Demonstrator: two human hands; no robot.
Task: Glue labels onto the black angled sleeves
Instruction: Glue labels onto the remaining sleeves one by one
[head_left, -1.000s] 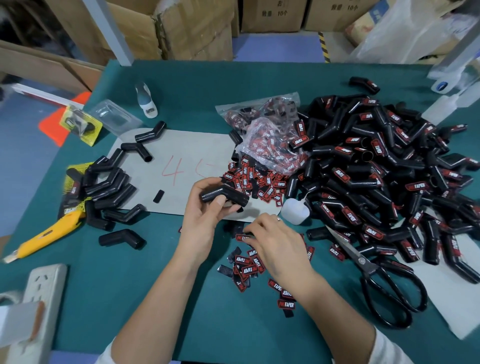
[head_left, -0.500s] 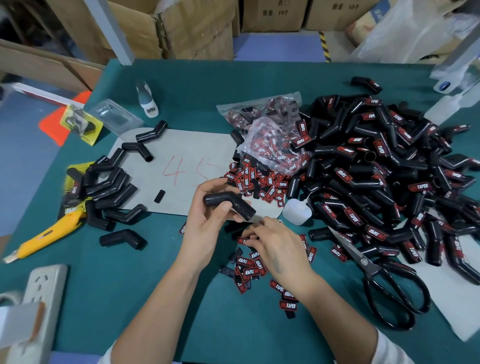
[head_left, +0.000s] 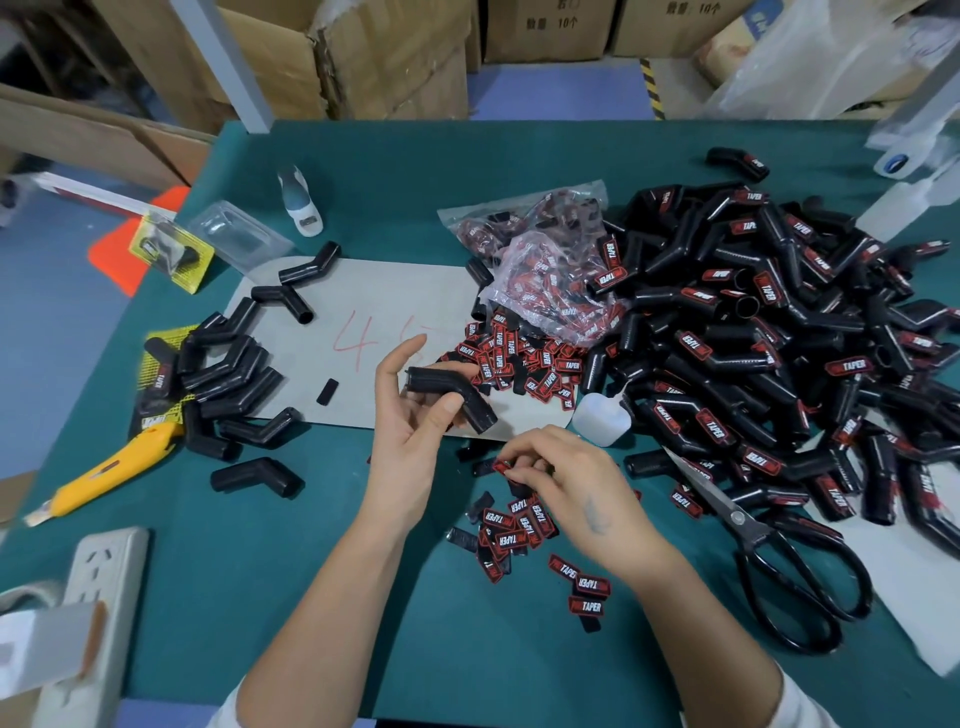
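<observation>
Head view, green surface (head_left: 519, 649). Left hand (head_left: 410, 431) raised just above surface, palm up, thumb and fingers curled round black angled sleeve (head_left: 451, 397); index finger sticking up free. Sleeve bent in the middle, one open end pointing down-right, no label visible on it. Left grip: holding sleeve. Right hand (head_left: 566, 480) low over loose labels, fingertips pinching one red-black label (head_left: 503, 466) near front edge of grey card sheet (head_left: 363, 332). Right grip: narrow pinch on label. Loose label scatter (head_left: 511, 530) on surface just below right hand, "TAPER" print readable on several. Second label heap (head_left: 519, 364) on card sheet, just beyond left hand, touching clear bag of labels (head_left: 545, 270). Big pile of labelled sleeves (head_left: 779, 338) far right, covering much of that side. Small group of unlabelled sleeves (head_left: 228, 374) at left on card edge; one sleeve apart on surface nearer camera. White glue bottle (head_left: 601, 418) lying between label heap and big pile, near right hand. Black scissors (head_left: 769, 561) right of right hand, blades pointing toward pile. Yellow utility knife (head_left: 109, 473) at left edge. White power strip (head_left: 98, 613) bottom left. Cardboard boxes (head_left: 389, 57) behind surface. Red "45" written on card, partly hidden by left hand.
</observation>
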